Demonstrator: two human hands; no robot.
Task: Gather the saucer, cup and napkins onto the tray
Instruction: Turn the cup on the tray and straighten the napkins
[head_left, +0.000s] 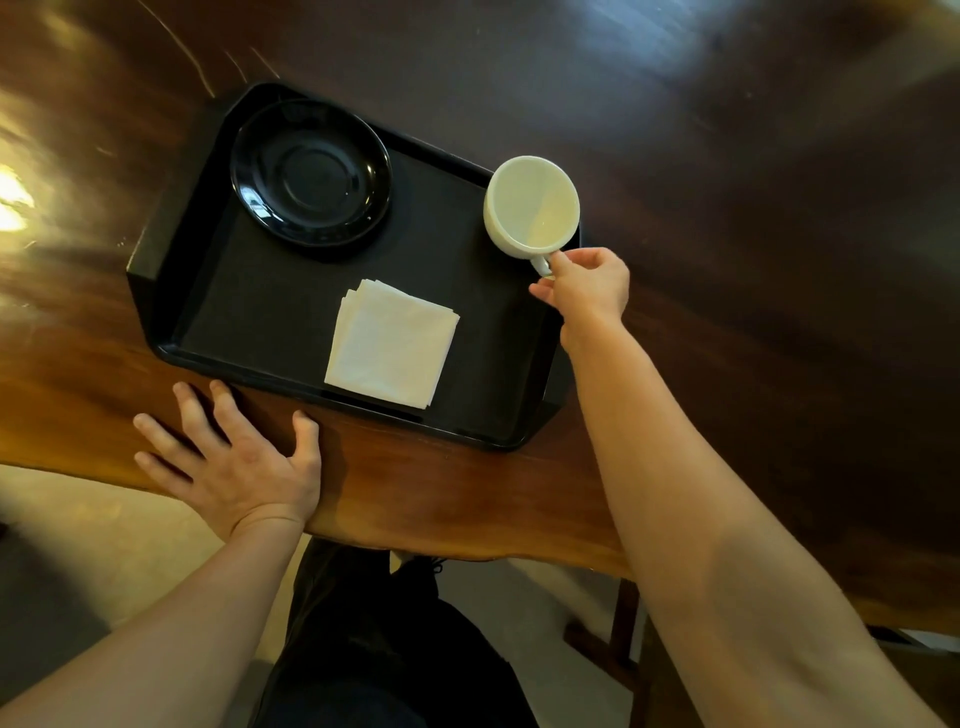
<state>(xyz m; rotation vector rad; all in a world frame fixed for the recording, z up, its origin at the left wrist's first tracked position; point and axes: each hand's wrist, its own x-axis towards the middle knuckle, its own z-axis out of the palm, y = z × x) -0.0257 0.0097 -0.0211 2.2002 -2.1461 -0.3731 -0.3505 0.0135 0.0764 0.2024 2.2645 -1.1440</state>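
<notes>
Three task items are accounted for at a black tray (249, 312) lying on a dark wooden desk (727, 208). A black saucer (310, 171) lies flat inside the tray at roughly eleven o'clock from the tray's middle. A stack of white napkins (390, 343) lies at about six o'clock, its near edge reaching the tray's front rim. A white cup (531, 205), mouth up and empty, is at about two o'clock, over the tray's right edge; whether its base touches the tray or is held just clear cannot be told. The right hand (587, 286) reaches in from five o'clock, and its grip is closed on the cup's handle, thumb and fingertips pinched around it. The left hand (234, 462) rests palm down on the desk at seven o'clock from the tray, just off the front rim, fingers spread wide and holding nothing. Below the desk's near edge, dark trousers and a pale floor are visible.
</notes>
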